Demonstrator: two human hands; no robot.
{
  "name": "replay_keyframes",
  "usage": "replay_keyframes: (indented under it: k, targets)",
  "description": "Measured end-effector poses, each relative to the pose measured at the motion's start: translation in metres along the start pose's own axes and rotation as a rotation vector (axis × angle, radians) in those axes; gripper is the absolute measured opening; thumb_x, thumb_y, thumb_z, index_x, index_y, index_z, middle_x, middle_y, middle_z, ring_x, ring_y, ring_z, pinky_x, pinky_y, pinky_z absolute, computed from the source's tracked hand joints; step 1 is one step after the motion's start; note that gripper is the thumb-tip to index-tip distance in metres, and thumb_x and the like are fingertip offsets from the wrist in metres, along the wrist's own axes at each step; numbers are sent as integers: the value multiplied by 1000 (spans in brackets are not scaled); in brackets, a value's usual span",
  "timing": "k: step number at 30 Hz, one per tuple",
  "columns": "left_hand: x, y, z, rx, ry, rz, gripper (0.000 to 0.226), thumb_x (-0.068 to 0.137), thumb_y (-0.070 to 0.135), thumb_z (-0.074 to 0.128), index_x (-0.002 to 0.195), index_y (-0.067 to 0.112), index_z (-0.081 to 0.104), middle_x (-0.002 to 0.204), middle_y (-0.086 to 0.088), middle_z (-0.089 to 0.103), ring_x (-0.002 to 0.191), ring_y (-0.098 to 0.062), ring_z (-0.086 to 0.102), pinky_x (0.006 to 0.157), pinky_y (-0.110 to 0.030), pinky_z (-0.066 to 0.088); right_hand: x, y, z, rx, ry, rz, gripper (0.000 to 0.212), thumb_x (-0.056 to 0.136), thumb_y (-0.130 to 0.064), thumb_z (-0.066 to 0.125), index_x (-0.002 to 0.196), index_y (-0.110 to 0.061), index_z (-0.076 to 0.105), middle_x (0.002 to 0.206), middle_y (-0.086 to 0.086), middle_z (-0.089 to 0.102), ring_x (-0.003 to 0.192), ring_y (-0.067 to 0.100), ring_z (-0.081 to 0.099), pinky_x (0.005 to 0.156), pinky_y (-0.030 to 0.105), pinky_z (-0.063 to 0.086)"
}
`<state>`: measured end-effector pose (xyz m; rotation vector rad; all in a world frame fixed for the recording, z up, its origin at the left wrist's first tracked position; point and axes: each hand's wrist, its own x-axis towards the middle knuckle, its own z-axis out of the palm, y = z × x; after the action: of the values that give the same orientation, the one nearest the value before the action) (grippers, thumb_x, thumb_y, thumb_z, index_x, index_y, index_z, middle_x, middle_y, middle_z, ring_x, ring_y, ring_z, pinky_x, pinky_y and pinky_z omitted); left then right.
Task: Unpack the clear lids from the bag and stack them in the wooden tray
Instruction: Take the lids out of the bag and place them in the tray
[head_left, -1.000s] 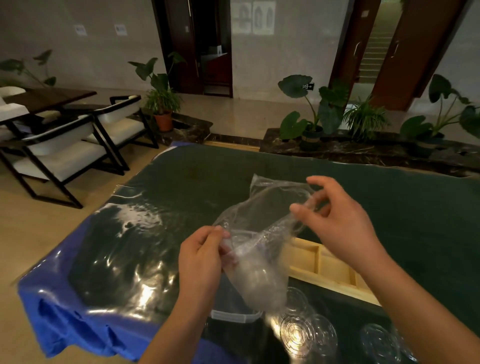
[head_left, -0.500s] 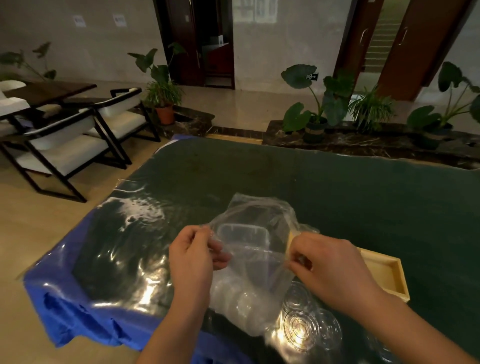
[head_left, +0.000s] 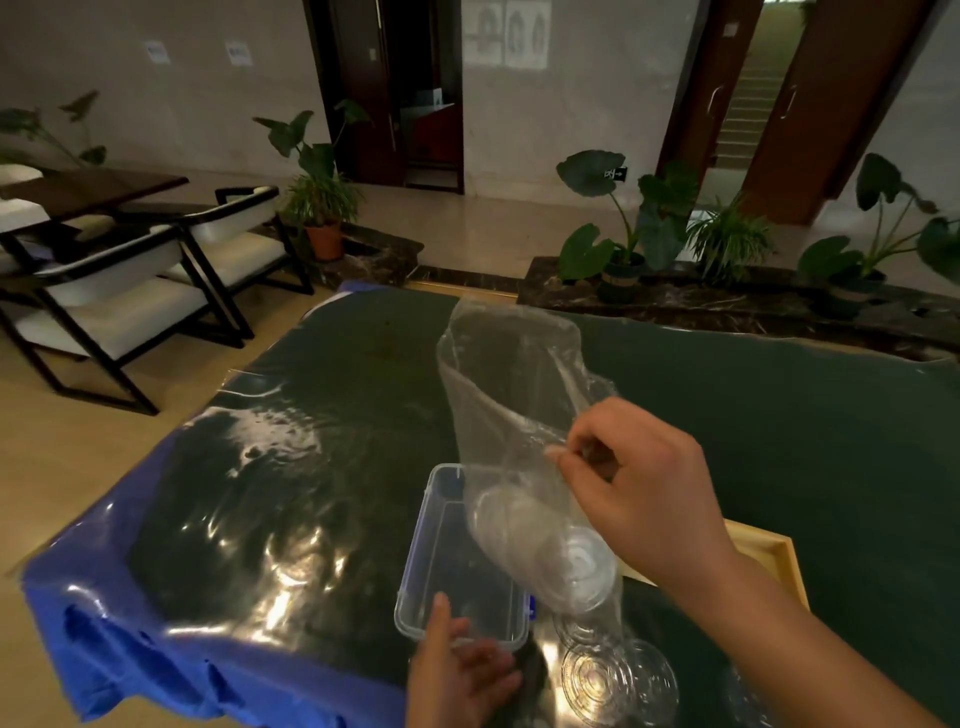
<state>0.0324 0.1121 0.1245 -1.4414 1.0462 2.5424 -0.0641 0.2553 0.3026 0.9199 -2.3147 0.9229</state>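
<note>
My right hand (head_left: 631, 480) pinches the clear plastic bag (head_left: 511, 384) near its middle and holds it up over the table. A stack of clear round lids (head_left: 566, 561) sags in the bag's lower end. My left hand (head_left: 460, 675) is low at the front, fingers relaxed and spread, holding nothing, just below a clear rectangular box (head_left: 457, 561). Loose clear lids (head_left: 608, 680) lie on the table to the right of that hand. The wooden tray (head_left: 779, 558) shows partly behind my right forearm.
The table carries a dark green cloth (head_left: 779, 415) with a glossy plastic sheet (head_left: 249, 493) and blue cover over its left part. Chairs (head_left: 119, 291) stand to the left; planters with plants (head_left: 628, 244) line the far side.
My left hand let go of the bag and dropped toward the front edge. My right hand lifted the bag upright by itself, so the lids slid to its lower end.
</note>
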Motion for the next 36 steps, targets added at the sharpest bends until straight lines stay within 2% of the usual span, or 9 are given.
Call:
replay_keyframes:
  k: [4,10,16,22,25,27,30,33,36]
  targets:
    - [8,-8,44,-221,-291,-185,90,75,85,56,147,32,41,134,-31,58,110,-54,65,80,-65,57,-6,-11,-24,29,63,-53,19,83,-13,78,72,-13,62,71,-3,57,61,12,55,53,29,49]
    - [5,7,86,-364,-738,-67,99,84,82,51,149,8,50,149,-27,51,135,-45,51,117,-58,35,-30,-21,-60,53,47,-34,16,83,-16,74,71,-12,64,72,-5,60,64,12,60,53,29,53]
    - [23,23,85,-244,-647,63,107,65,74,78,146,10,54,149,-27,52,137,-47,50,117,-67,32,-60,-14,-95,-21,-56,-21,20,84,-37,69,70,-24,65,75,-14,61,63,11,62,48,31,51]
    - [24,47,77,-157,-641,56,83,65,68,81,125,11,73,132,-21,67,119,-42,66,95,-57,56,-70,-8,-118,-116,-196,88,21,82,-51,67,70,-35,62,74,-17,62,60,4,61,49,17,48]
    - [25,47,76,-125,-532,68,81,67,69,77,127,14,72,128,-22,71,114,-42,70,93,-59,57,-63,-15,-135,-27,-235,223,25,81,-67,59,94,-49,70,66,-28,62,50,-4,57,48,1,40]
    - [28,47,73,-100,-485,77,86,65,70,76,132,15,67,126,-22,72,112,-42,71,93,-60,57,-57,-17,-143,0,-238,283,36,88,-73,42,112,-58,64,69,-31,68,49,-3,61,47,10,51]
    - [30,45,68,-73,-458,53,91,61,69,79,133,15,65,127,-24,70,114,-45,68,100,-66,50,-46,-15,-139,-221,-185,176,33,89,-50,56,121,-48,62,83,-28,75,64,-2,70,53,26,60]
    - [30,44,66,-4,-468,100,104,48,70,88,133,15,66,131,-24,68,120,-46,65,106,-68,45,-37,-15,-115,-431,-444,54,47,71,-17,86,111,-37,71,100,-15,78,81,11,76,56,31,62]
    - [29,45,64,38,-454,176,108,46,69,89,138,19,62,136,-23,65,124,-45,62,109,-66,43,-30,1,-105,-586,-635,75,34,96,-44,55,130,-41,54,120,-20,65,106,5,65,82,26,55]
